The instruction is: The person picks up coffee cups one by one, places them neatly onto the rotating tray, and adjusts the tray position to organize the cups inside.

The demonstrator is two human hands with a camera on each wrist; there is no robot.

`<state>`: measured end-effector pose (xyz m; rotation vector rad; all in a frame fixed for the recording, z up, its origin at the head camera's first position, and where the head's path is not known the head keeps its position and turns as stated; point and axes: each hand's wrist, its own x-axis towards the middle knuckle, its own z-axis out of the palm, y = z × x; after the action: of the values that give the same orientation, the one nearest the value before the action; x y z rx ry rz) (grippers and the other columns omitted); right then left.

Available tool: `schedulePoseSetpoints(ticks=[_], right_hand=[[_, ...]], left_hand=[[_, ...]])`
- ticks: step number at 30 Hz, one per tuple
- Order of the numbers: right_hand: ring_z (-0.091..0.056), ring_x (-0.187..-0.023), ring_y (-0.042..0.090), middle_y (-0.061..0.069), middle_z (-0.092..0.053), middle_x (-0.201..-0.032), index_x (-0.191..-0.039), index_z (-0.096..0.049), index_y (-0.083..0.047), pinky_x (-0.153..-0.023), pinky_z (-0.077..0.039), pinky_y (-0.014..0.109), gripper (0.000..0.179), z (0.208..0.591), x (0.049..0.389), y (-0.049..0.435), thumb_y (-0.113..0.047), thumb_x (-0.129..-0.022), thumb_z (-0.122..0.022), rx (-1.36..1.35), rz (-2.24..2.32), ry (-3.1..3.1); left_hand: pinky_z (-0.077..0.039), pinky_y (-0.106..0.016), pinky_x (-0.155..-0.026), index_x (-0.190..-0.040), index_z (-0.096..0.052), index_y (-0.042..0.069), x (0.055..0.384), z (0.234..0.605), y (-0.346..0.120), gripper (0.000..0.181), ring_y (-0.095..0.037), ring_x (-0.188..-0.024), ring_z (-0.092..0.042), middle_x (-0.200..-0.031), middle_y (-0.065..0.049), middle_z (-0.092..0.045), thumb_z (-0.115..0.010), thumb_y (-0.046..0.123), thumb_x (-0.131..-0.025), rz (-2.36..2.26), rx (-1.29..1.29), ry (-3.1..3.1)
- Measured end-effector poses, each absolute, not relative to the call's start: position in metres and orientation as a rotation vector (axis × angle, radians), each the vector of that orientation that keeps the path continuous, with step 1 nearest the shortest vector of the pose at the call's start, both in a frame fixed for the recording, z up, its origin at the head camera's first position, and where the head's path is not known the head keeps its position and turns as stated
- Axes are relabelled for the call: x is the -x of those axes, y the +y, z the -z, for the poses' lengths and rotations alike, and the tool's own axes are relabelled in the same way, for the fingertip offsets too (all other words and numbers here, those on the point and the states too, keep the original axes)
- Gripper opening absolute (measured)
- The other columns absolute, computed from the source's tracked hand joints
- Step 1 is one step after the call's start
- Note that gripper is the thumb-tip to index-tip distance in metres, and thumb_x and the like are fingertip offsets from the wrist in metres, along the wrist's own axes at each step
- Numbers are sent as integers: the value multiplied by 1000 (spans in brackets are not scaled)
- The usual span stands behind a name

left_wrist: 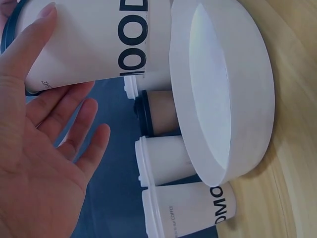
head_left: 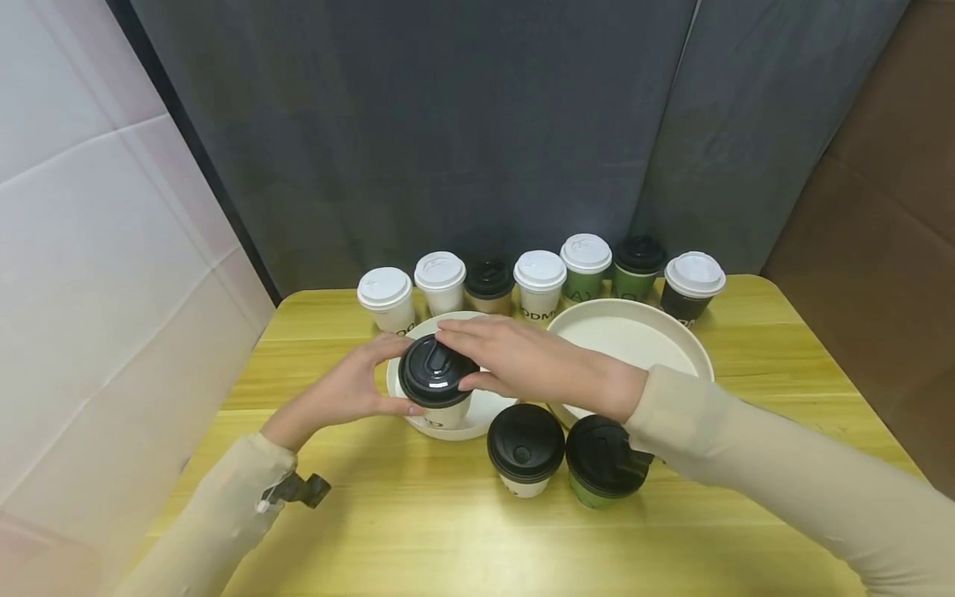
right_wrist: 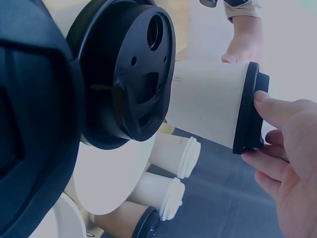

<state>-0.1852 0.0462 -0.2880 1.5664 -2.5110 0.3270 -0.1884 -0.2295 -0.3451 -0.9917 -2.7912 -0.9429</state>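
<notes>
A white paper coffee cup (head_left: 446, 414) with a black lid (head_left: 435, 383) is upright at the left round tray (head_left: 488, 419), seemingly just above it. My left hand (head_left: 345, 388) grips the cup from its left side, thumb near the lid in the left wrist view. From the right, my right hand (head_left: 525, 355) holds the lid's edge between thumb and fingers, plain in the right wrist view. Two black-lidded cups, one white (head_left: 525, 448) and one green (head_left: 606, 464), stand in front of the trays below my right forearm.
Behind the trays runs a row of several lidded cups, among them a white one (head_left: 385, 300), a brown one (head_left: 488, 286) and a black one (head_left: 692, 286). A second, larger round tray (head_left: 634, 336) lies to the right. A dark curtain (head_left: 418, 124) backs the wooden table (head_left: 418, 531).
</notes>
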Motion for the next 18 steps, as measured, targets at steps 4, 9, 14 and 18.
schedulePoseSetpoints(ticks=[4, 9, 14, 18], right_hand=[[-49, -140, 25, 12, -51, -150, -144, -49, -4, -117, -39, 37, 59, 288, 187, 45, -29, -94, -67, -1533, -324, -2536], [-51, -138, 25, 12, -53, -148, -143, -50, -4, -116, -40, 38, 58, 289, 188, 42, -29, -94, -67, -1489, -296, -2569], [-54, -135, 26, 12, -56, -145, -141, -52, -4, -113, -44, 38, 56, 292, 189, 40, -27, -92, -69, -1471, -292, -2567], [-56, -132, 27, 13, -57, -143, -139, -54, -4, -110, -47, 39, 54, 296, 190, 38, -25, -91, -70, -1475, -303, -2575]], left_hand=[[-47, -52, -102, -128, -64, 15, 192, 347, -230, 71, -22, -117, -57, -126, -4, -66, -91, 33, -66, 959, 978, -2787], [-47, -53, -102, -128, -64, 14, 196, 350, -231, 69, -24, -117, -57, -126, -5, -66, -91, 32, -67, 981, 980, -2780], [-47, -49, -102, -125, -66, 17, 201, 357, -231, 66, -19, -114, -57, -122, 0, -68, -92, 33, -66, 993, 989, -2773], [-46, -46, -102, -122, -67, 19, 204, 363, -232, 64, -16, -113, -56, -120, 3, -69, -92, 34, -65, 1010, 1009, -2765]])
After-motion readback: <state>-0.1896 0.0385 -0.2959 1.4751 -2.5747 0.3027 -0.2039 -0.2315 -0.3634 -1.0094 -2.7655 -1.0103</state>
